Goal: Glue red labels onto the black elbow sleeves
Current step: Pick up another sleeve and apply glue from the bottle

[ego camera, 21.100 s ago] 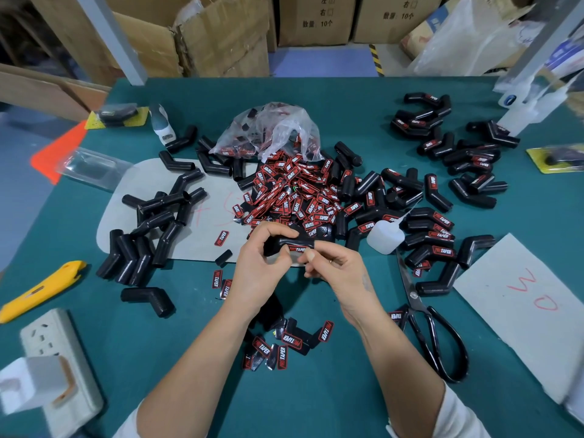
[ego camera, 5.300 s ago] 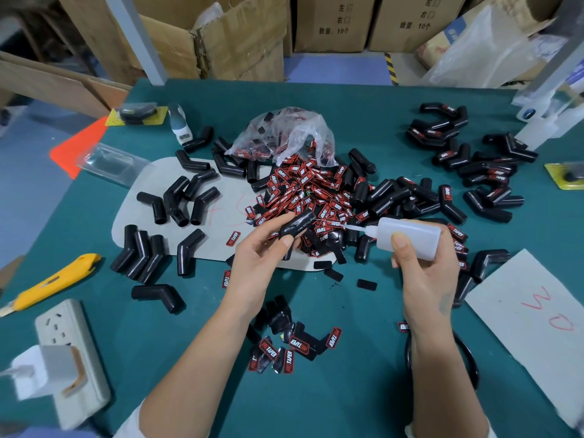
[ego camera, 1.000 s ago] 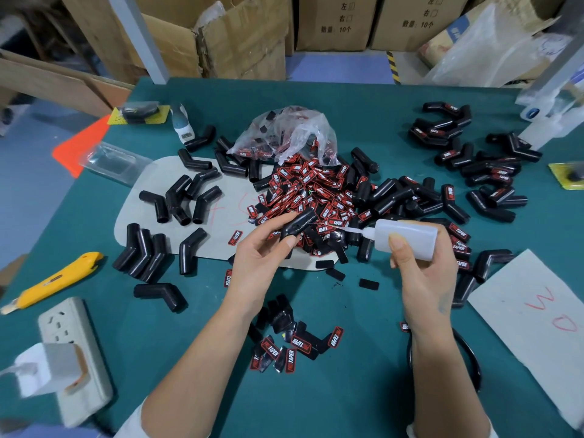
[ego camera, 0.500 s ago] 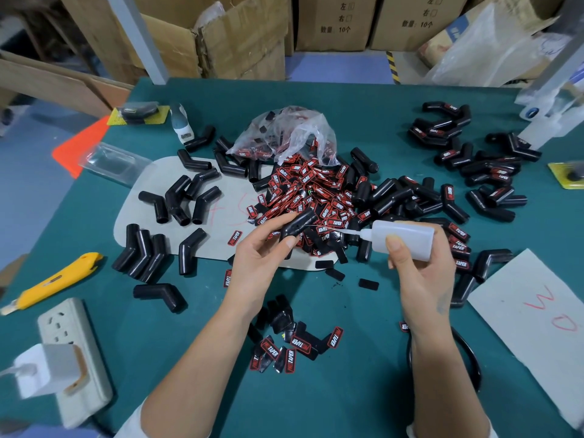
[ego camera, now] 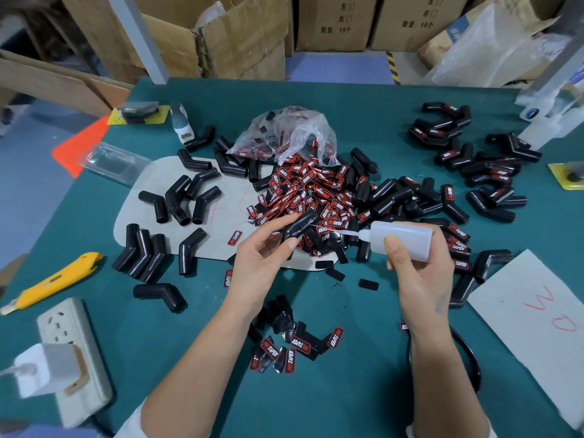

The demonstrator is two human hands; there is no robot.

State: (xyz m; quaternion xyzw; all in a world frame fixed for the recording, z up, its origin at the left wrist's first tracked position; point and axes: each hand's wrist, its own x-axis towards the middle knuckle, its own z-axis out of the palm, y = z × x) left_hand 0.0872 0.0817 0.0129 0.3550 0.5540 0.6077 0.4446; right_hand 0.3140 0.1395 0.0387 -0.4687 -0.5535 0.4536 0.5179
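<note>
- While the left hand [ego camera: 262,263] pinches a black sleeve [ego camera: 298,225] between thumb and fingertips, its grip is curled round that sleeve, held tilted above the near edge of the label pile [ego camera: 311,197].
- The right hand [ego camera: 420,276] has its grip wrapped round a white glue bottle [ego camera: 399,240], thumb pressed on the side facing the camera.
- The bottle lies almost level, and its nozzle [ego camera: 350,233] points left toward the held sleeve; the tip is near the sleeve but I cannot tell whether it touches.
- The red labels are heaped mid-tabletop, spilling from a clear bag [ego camera: 284,134] at the far side.
- Bare sleeves [ego camera: 177,200] lie on and around a grey card [ego camera: 221,222] to the left; labelled sleeves [ego camera: 474,159] are scattered to the right and far right.
- A few loose labels [ego camera: 297,346] lie on the green tabletop [ego camera: 331,399] between the forearms.
- A yellow knife [ego camera: 53,282] and a white power strip [ego camera: 72,358] sit at the left edge.
- A white sheet [ego camera: 531,317] with red marks lies at the right, and black scissors [ego camera: 467,358] are partly hidden under the right forearm.
</note>
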